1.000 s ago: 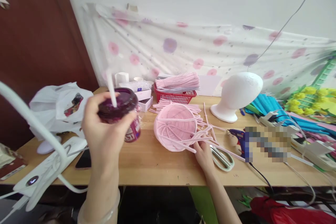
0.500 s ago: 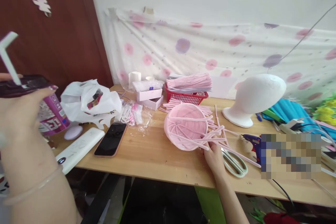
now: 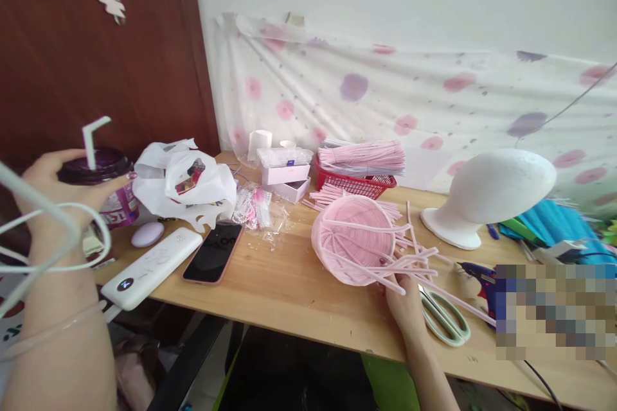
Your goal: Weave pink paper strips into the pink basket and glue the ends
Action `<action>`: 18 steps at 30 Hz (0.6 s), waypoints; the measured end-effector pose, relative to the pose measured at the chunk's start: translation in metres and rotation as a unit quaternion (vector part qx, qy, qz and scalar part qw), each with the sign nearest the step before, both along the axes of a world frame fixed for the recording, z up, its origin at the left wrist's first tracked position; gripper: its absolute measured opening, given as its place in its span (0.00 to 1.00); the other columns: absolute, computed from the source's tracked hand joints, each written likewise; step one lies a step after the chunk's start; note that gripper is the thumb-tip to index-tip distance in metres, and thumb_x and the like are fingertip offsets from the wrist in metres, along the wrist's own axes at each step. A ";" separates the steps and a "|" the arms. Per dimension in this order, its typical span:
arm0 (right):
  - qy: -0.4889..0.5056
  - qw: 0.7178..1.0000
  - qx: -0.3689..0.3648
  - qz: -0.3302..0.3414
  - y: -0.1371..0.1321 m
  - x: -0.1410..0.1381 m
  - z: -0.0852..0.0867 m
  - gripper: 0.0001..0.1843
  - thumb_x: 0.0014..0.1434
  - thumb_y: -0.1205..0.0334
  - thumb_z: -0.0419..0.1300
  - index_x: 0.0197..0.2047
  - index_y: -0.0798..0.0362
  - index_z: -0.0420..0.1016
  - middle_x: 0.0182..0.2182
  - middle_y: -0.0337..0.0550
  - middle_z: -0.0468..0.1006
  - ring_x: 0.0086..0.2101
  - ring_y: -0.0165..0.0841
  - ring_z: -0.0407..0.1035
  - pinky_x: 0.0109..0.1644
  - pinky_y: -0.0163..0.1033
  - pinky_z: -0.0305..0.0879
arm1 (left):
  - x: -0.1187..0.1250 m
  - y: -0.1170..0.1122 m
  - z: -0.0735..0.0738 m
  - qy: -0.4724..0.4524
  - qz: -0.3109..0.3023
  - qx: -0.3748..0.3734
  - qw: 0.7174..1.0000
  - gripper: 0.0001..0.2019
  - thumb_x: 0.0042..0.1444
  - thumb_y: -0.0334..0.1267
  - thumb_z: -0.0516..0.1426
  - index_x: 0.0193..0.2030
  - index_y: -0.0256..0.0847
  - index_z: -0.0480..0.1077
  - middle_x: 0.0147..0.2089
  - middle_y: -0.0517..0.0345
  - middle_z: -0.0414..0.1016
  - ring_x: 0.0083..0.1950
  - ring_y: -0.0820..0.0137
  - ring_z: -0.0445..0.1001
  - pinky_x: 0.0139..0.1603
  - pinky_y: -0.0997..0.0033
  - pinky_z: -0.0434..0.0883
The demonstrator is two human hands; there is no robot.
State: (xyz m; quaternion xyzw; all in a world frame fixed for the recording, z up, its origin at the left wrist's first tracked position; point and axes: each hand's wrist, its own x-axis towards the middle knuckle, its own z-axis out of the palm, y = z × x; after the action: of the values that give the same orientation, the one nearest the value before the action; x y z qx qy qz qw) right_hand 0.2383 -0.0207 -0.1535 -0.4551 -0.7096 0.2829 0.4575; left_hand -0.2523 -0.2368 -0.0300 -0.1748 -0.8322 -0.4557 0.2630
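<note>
My left hand (image 3: 53, 187) is wrapped round the dark lid of a purple drink cup (image 3: 108, 196) with a bent white straw, at the table's far left end. The cup's base is low, at or just above the tabletop; I cannot tell if it touches. My right hand (image 3: 407, 305) rests at the front of the wooden table (image 3: 299, 289), fingers closed on loose pink strands of a round woven pink basket (image 3: 354, 241) that lies tipped toward me.
Between the hands lie a white power bank (image 3: 152, 268), a phone (image 3: 213, 253), a crumpled white bag (image 3: 186, 180) and small boxes (image 3: 284, 176). A red basket of pink strips (image 3: 359, 170), a white foam head (image 3: 491, 192), scissors (image 3: 446, 318) and a blue glue gun (image 3: 482, 279) stand right.
My left hand carried the cup from in front of me out to the left and down toward the table's end. The view swung left. My right hand stayed on the basket strands.
</note>
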 end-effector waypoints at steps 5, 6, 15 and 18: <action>-0.002 1.000 -0.001 -0.005 0.001 0.001 -0.001 0.13 0.57 0.56 0.53 0.36 0.53 0.77 0.18 0.37 0.68 0.26 0.39 0.67 0.32 0.42 0.66 | 0.011 -0.009 -0.002 -0.046 0.027 -0.084 0.995 0.35 0.39 0.49 0.68 0.57 0.42 0.73 0.52 0.55 0.77 0.48 0.60 0.75 0.57 0.51 0.72; -0.002 1.000 -0.001 -0.005 0.001 0.001 0.000 0.13 0.57 0.56 0.53 0.35 0.53 0.77 0.18 0.36 0.67 0.26 0.39 0.66 0.32 0.42 0.65 | 0.013 -0.011 -0.002 -0.062 0.036 -0.107 0.992 0.36 0.40 0.50 0.68 0.58 0.42 0.72 0.51 0.55 0.77 0.48 0.59 0.75 0.57 0.51 0.72; -0.005 1.000 -0.007 0.000 -0.001 -0.001 0.003 0.13 0.58 0.54 0.53 0.34 0.53 0.75 0.17 0.36 0.67 0.24 0.38 0.64 0.30 0.41 0.64 | 0.015 -0.005 -0.008 -0.075 0.023 -0.173 0.982 0.37 0.46 0.48 0.66 0.62 0.38 0.66 0.59 0.45 0.72 0.60 0.50 0.70 0.61 0.49 0.69; -0.006 1.000 -0.014 0.001 -0.001 -0.001 0.003 0.14 0.58 0.55 0.53 0.35 0.54 0.76 0.17 0.36 0.67 0.24 0.38 0.64 0.30 0.41 0.63 | 0.017 -0.001 -0.017 -0.061 0.025 -0.120 0.991 0.35 0.47 0.45 0.66 0.62 0.36 0.65 0.62 0.46 0.69 0.64 0.50 0.65 0.66 0.49 0.63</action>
State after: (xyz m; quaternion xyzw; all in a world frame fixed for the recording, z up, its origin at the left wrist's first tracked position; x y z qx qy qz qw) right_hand 0.2374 -0.0221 -0.1500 -0.4624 -0.7091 0.2906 0.4461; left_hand -0.2352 -0.2376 -0.0466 -0.1562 -0.8993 -0.3560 0.2001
